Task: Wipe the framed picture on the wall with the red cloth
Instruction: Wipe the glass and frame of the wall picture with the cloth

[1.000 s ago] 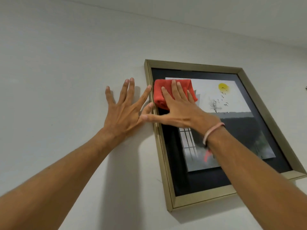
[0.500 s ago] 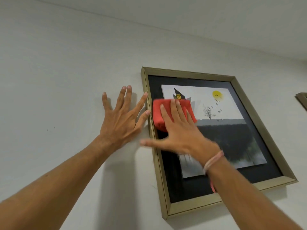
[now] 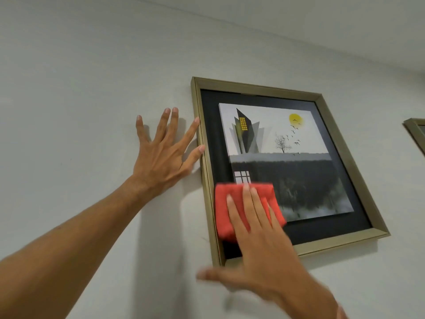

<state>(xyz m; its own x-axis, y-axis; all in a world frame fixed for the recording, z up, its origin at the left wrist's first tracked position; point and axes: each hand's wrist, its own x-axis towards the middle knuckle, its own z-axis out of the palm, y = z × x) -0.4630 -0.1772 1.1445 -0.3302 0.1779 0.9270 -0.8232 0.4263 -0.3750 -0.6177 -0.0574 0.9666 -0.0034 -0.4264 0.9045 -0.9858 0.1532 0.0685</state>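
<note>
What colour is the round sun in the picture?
Yellow. The sun shows best in the head view, near the top right of the framed picture.

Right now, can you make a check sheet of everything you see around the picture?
Surface: white wall, bare apart from frames.
Job's things: picture in gold frame, hanging a bit crooked; red cloth folded, pressed on its lower left.
Clutter: nothing seen.
Hands: left hand flat on the wall, fingertips touching the frame's left edge; right hand flat on the cloth, blurred.
Cables: nothing seen.
Surroundings: ceiling above; second frame at the right edge.
</note>
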